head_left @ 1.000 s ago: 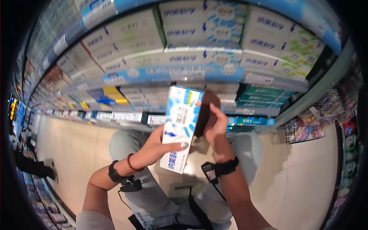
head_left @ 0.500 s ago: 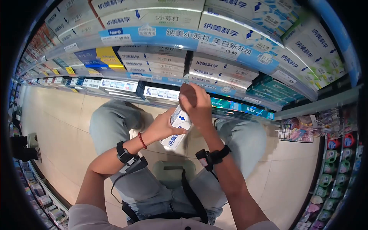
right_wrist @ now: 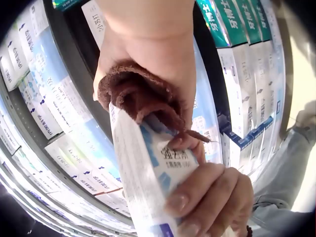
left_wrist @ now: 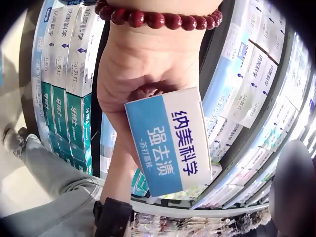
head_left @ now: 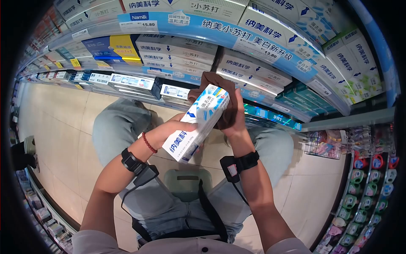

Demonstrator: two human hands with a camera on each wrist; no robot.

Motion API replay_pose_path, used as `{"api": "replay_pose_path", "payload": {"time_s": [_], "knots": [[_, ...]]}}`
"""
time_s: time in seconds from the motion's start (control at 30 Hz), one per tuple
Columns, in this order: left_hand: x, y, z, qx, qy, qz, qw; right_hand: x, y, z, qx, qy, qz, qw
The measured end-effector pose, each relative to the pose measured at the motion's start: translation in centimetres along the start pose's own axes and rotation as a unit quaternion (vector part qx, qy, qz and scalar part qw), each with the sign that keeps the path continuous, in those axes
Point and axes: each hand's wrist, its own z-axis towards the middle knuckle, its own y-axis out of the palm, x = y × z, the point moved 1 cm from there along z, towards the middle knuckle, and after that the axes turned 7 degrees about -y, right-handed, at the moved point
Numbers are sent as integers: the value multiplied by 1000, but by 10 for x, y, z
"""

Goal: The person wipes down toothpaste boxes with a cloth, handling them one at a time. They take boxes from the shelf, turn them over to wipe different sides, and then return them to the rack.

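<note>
A white and blue toothpaste box [head_left: 195,123] slants upward between my hands in the head view. My left hand [head_left: 172,128] grips its lower part, the thumb lying across the printed front. Bunched in my right hand [head_left: 238,120] is a brown cloth [head_left: 211,80], which lies behind and along the far end of the box. From the right wrist, the folded cloth [right_wrist: 148,106] wraps around that end, and fingers of the left hand [right_wrist: 212,197] hold the carton's side. The blue and white end of the box [left_wrist: 168,143] faces the left wrist camera.
Shelves of stacked toothpaste boxes [head_left: 177,53] curve in front, with a blue price strip [head_left: 237,34] along one edge. Green boxes [head_left: 304,101] sit at the right. A wire basket of packets [head_left: 325,144] hangs beyond the shelf's end. A pale green stool [head_left: 188,184] is below.
The box has come up and its front now shows, where the right hand and cloth covered its far end. The right hand has shifted right. The head view has turned since the first frame.
</note>
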Motion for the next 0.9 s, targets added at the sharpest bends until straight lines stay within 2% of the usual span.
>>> {"api": "replay_pose_path", "payload": {"time_s": [0.07, 0.13, 0.17, 0.2, 0.23, 0.27, 0.33, 0.43, 0.47, 0.5, 0.57, 0.7, 0.77, 0.83, 0.87, 0.9], "knots": [[-3, -2, 8, 50, 40, 39, 997, -2, 6, -1, 31, -16, -41, 999], [1, 1, 13, 125, 90, 117, 981, -13, 16, 4, -21, -111, -163, 980], [0, 0, 15, 152, 139, 247, 947, -18, 20, 7, -46, -157, -223, 961], [-2, -2, 19, 177, 186, 371, 893, -19, 16, 11, 6, -213, -245, 946], [-3, 0, 20, 198, 228, 487, 820, -19, 15, 12, -2, -237, -234, 943], [-6, 8, 19, 217, 221, 549, 776, -19, 13, 14, -10, -261, -222, 939], [-21, 7, 27, 243, 258, 518, 778, -16, 10, 18, -32, -314, -198, 928], [-28, 12, 29, 265, 305, 475, 782, 9, 45, 5, -11, -317, -142, 938], [-30, 7, 32, 269, 336, 463, 775, 25, 34, 6, 88, -283, -202, 933], [-32, 2, 35, 272, 366, 451, 767, 37, 24, 2, 87, -253, -192, 944], [-30, -7, 30, 294, 343, 411, 792, 49, 30, -8, 74, -234, -258, 934], [-28, -15, 26, 349, 285, 280, 848, 64, 38, -18, 57, -263, -415, 869], [-22, -9, 26, 323, 283, 157, 889, 69, 41, -20, 55, -284, -489, 823], [-19, -2, 27, 293, 274, 29, 915, 84, 43, -28, 109, -302, -539, 779], [-21, -11, 28, 281, 295, 44, 912, 88, 42, -31, 135, -310, -563, 754], [-22, -12, 30, 282, 317, 41, 905, 88, 40, -31, 129, -302, -535, 778]]}}
